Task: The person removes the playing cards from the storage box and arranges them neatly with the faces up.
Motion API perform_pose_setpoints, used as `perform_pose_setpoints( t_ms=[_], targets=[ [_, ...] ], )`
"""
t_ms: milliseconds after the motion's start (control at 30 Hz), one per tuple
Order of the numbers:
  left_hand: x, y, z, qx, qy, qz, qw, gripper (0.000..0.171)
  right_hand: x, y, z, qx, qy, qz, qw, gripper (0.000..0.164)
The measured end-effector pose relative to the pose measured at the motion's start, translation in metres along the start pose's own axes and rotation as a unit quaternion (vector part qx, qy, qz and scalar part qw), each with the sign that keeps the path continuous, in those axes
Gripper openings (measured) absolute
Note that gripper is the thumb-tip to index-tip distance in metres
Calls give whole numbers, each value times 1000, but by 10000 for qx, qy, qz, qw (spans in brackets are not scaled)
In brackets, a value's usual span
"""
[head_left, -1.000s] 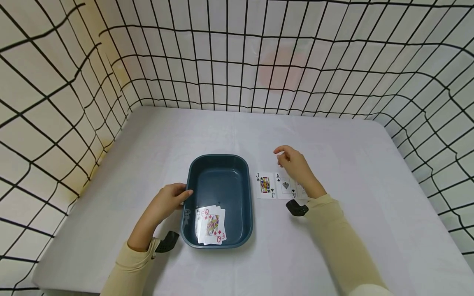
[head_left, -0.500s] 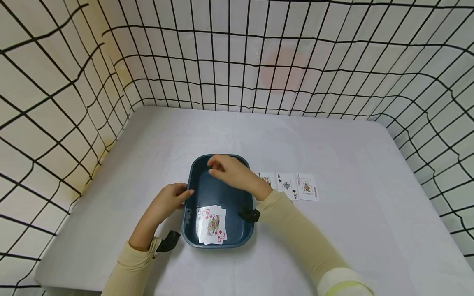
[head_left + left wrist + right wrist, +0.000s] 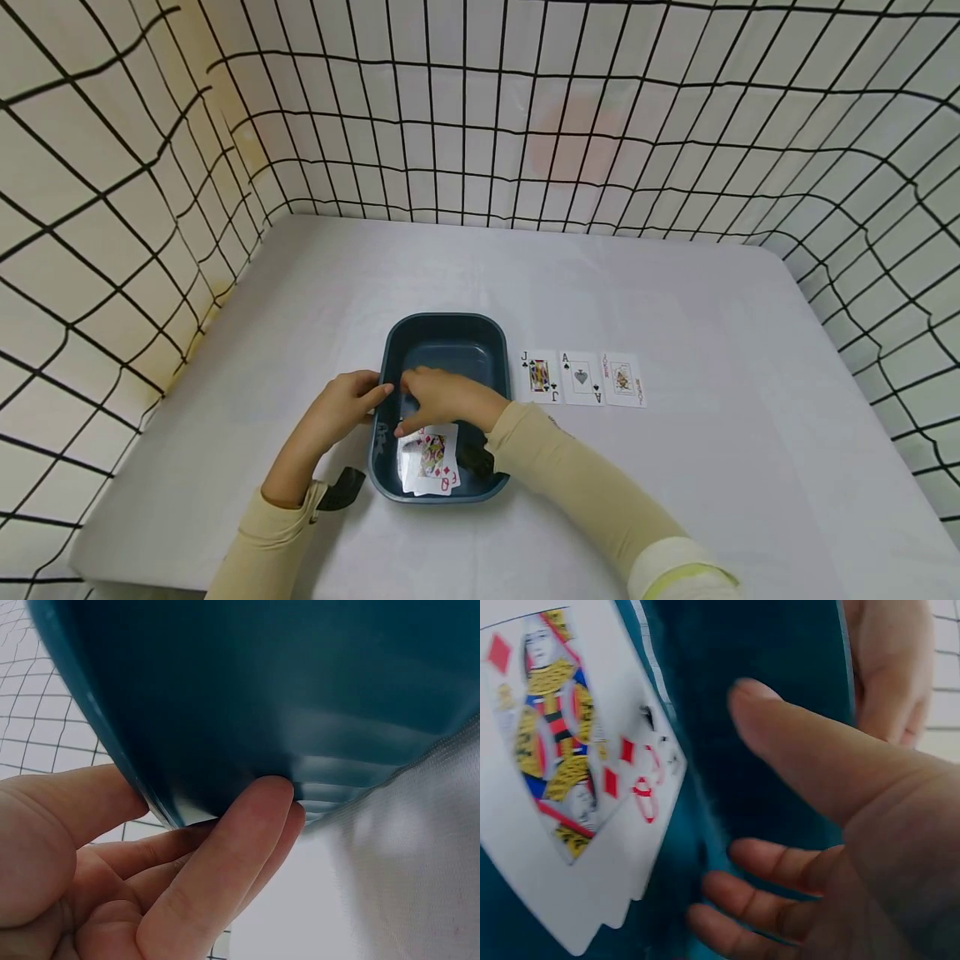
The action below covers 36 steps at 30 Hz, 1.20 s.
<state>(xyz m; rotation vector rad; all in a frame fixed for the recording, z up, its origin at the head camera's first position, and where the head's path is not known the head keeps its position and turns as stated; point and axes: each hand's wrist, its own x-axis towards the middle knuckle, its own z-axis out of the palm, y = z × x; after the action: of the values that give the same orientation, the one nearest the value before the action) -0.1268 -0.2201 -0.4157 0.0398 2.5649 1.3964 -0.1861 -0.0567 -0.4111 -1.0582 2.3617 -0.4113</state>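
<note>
Netting [image 3: 495, 129], black and square-meshed, fills the upper half of my head view and runs down both sides, with the white table [image 3: 720, 467] spread out below it. Just left of centre, in the lower half, I have the blue tray [image 3: 468, 354], in the same spot as half a second ago. What differs is the right hand [image 3: 444, 396]: it has come down from the tray's upper end to its middle, near the left wall, which uncovers the jack of clubs [image 3: 540, 377]. It reaches in from the lower right, thumb and fingers spread apart, fingers lightly bent, holding nothing that I can see; whether a fingertip touches the tray I cannot tell. The left hand [image 3: 343, 408] has not shifted, and grips the left rim with its thumb on the edge and fingertips beneath. In the tray's lower left I see the fanned stack, queen of diamonds [image 3: 432, 454] uppermost, just under the right thumb. Mid-right of the frame, the jack, ace of spades [image 3: 582, 379] and joker [image 3: 622, 380] lie in an unchanged row.
</note>
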Motion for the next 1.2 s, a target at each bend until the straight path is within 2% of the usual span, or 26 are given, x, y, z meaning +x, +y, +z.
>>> perform_pose_setpoints(
  t_ms=[167, 267, 367, 667, 800, 967, 1033, 1200],
  targets=[
    [1, -1, 1, -15, 50, -206, 9998, 32, -3, -6, 8, -1253, -159, 270, 9916, 82],
    [2, -1, 1, 11, 40, -216, 9998, 31, -5, -9, 11, -1700, -193, 375, 9845, 90],
    [1, 0, 1, -16, 65, -244, 9997, 30, -5, -10, 13, -1856, -173, 406, 9816, 88],
    [1, -4, 1, -79, 65, -156, 9998, 29, -3, -8, 13, -1774, 28, 383, 9834, 60],
    [1, -4, 1, -79, 77, -148, 9998, 28, -3, -6, 12, -1401, 112, 363, 9894, 58],
    [1, -4, 3, -85, 94, -171, 9998, 30, -3, 1, 6, -94, 37, 242, 9997, 46],
    [1, -4, 3, -98, 94, -186, 9997, 30, -5, 3, 3, 448, -20, 148, 9989, 38],
    [1, -3, 2, -69, 96, -238, 9996, 30, -11, 9, -9, 1237, 132, -265, 9919, 31]
  ],
)
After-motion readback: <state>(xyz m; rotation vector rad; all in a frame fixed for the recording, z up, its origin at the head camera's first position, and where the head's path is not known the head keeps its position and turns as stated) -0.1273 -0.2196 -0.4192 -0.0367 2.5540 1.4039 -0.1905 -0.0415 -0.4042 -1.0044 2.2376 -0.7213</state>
